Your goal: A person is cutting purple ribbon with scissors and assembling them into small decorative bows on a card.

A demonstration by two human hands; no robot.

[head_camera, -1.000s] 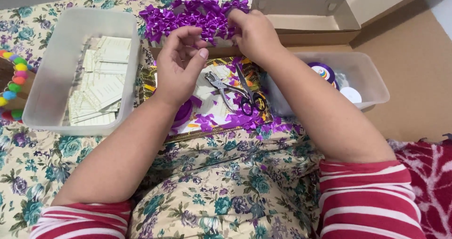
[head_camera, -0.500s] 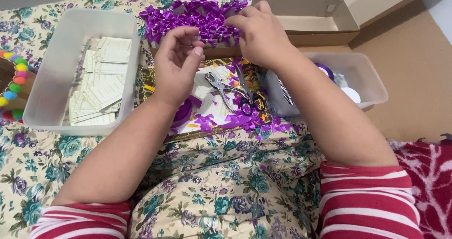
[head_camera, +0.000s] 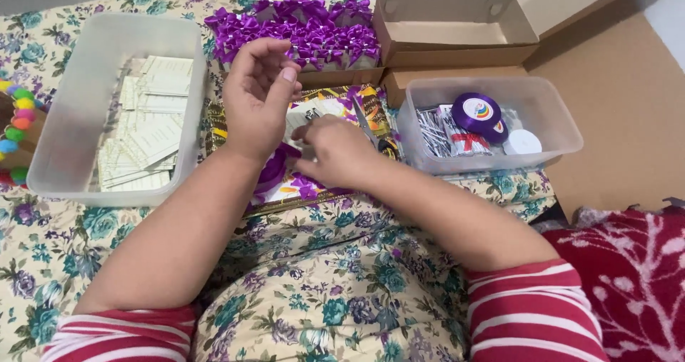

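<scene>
Left hand (head_camera: 257, 98) raised, palm toward the camera, fingers (head_camera: 285, 77) loosely curled, grasping nothing visible. Right hand (head_camera: 335, 151) lies low over the tray (head_camera: 235, 130), fingers bent at the scissors (head_camera: 367, 126); cannot tell if they grip. Left tub (head_camera: 107, 41) holds pale cards (head_camera: 146, 134). Right tub (head_camera: 549, 112) holds a ribbon spool (head_camera: 477, 112) and wire ties (head_camera: 432, 130). Purple bows (head_camera: 300, 30) piled at the far edge, beside an open box (head_camera: 457, 34).

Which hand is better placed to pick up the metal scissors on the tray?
Right, most likely. The right hand rests low on the patterned tray, beside the metal scissors. The left hand is raised with its fingers curled, farther from them.
</scene>
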